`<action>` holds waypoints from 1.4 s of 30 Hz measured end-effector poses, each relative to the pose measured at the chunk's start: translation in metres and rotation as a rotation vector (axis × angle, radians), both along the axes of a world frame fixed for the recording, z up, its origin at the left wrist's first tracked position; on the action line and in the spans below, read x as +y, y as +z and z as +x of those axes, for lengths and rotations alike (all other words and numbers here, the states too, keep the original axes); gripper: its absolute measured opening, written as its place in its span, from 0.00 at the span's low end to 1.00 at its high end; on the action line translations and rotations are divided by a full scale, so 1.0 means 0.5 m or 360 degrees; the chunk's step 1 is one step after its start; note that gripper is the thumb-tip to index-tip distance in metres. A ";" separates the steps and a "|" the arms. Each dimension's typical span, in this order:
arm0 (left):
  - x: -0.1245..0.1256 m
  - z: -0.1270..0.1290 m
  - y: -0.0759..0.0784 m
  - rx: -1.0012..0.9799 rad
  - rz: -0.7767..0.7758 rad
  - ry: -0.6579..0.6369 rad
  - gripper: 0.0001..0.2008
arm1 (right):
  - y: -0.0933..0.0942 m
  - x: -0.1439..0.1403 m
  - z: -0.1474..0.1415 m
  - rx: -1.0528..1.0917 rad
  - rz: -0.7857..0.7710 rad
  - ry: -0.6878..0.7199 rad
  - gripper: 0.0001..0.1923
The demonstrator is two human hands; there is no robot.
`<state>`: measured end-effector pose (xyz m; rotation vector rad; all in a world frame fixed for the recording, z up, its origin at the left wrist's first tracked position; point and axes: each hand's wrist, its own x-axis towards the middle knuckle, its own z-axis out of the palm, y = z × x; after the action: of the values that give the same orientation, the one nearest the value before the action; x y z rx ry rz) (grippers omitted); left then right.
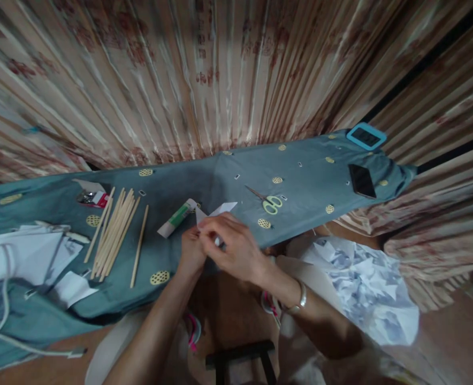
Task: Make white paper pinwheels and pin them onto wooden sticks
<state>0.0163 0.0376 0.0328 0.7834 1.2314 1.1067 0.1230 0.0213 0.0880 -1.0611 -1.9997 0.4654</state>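
Note:
Close together at the table's front edge, both of my hands are closed on a piece of white paper [225,207] with pointed corners sticking up above the fingers. My left hand [192,250] grips it from below and the left. Over it, my right hand [234,247] pinches the paper with bent fingers; the fingertips hide the middle of the sheet. Just left of the hands lies a green and white glue stick [176,219]. To their right rest scissors [269,202] with pale green handles, blades pointing away to the left.
Several wooden sticks [116,235] lie at left on the green tablecloth [228,176], beside a small open box [92,195] and white paper sheets [23,254]. A phone [361,181] and blue-framed device [366,136] sit far right. Paper scraps [360,283] are heaped below right. A cable [31,348] hangs lower left.

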 end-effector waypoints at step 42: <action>-0.007 0.025 0.009 -0.0190 0.0009 -0.0037 0.13 | -0.073 0.018 0.135 0.0510 -0.0690 -0.0019 0.01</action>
<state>0.0286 0.0339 0.0373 0.7238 1.1165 1.1227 0.1906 0.0305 0.0513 -1.1677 -1.6437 1.0285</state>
